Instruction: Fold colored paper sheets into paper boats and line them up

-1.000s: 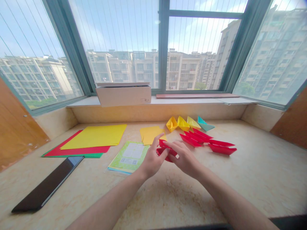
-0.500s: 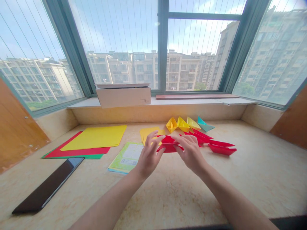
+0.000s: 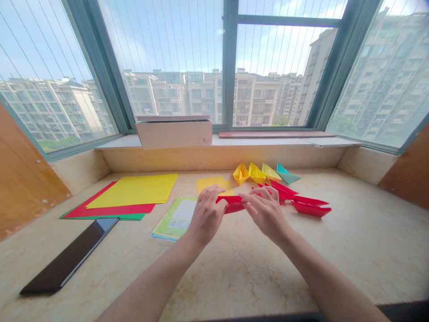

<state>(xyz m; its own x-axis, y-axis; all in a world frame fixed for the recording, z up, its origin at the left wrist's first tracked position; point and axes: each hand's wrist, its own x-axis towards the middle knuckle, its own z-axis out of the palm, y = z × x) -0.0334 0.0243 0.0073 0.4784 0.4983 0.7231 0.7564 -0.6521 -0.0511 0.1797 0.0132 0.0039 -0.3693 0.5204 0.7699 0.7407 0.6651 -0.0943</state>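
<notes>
Between my two hands is a piece of folded red paper [image 3: 233, 205], held just above the counter. My left hand [image 3: 208, 213] grips its left end, thumb at the near side and fingers over the top. At its right end my right hand [image 3: 268, 213] pinches the paper between thumb and fingers. Parts of the paper are hidden behind the fingers. Past my right hand lie red folded paper boats [image 3: 311, 206]. Behind them stand yellow paper boats [image 3: 256, 173] and a light blue paper boat [image 3: 287, 173] in a row.
Yellow sheets [image 3: 134, 190] lie over a red sheet [image 3: 82, 206] and a green one on the left. A black phone [image 3: 70, 257] rests nearer me. A clear paper packet [image 3: 174, 219] and a small yellow sheet [image 3: 209, 182] are beside my left hand. A white box [image 3: 174, 134] stands on the window ledge.
The red paper has gone from showing two spread flaps to a narrower, flatter shape. The fingers of both hands have closed in on its ends.
</notes>
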